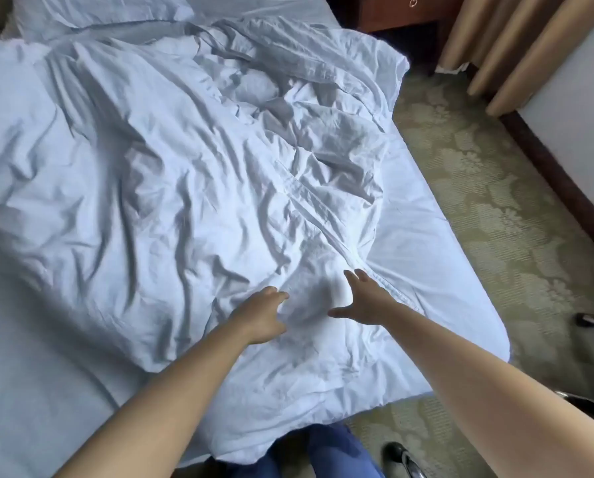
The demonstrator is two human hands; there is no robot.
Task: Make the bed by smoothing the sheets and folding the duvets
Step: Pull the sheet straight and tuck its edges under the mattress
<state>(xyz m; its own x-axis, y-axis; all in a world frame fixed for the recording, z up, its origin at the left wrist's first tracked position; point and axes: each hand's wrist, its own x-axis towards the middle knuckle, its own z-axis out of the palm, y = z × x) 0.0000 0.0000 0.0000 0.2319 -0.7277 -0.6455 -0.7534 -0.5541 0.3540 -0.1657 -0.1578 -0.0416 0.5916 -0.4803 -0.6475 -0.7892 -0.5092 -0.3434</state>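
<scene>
the duvet (pixel 171 174) lies crumpled across the bed, bunched worst toward the pillow (pixel 109 12) end, with bare sheet (pixel 426 270) showing beside the duvet's right edge. both hands reach over the duvet's near corner: the left hand (pixel 259 315) has loosely curled fingers touching the cloth, gripping nothing i can see; the right hand (pixel 364 301) is spread (it may hover just above). by my reading, little is done: smoothing and folding remain.

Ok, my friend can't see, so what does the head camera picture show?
Two bare hands reach out over a crumpled white duvet on a bed; the left hand and the right hand have their fingers spread, just above or on the fabric. A pillow lies at the far end, with patterned carpet and curtains to the right.
</scene>
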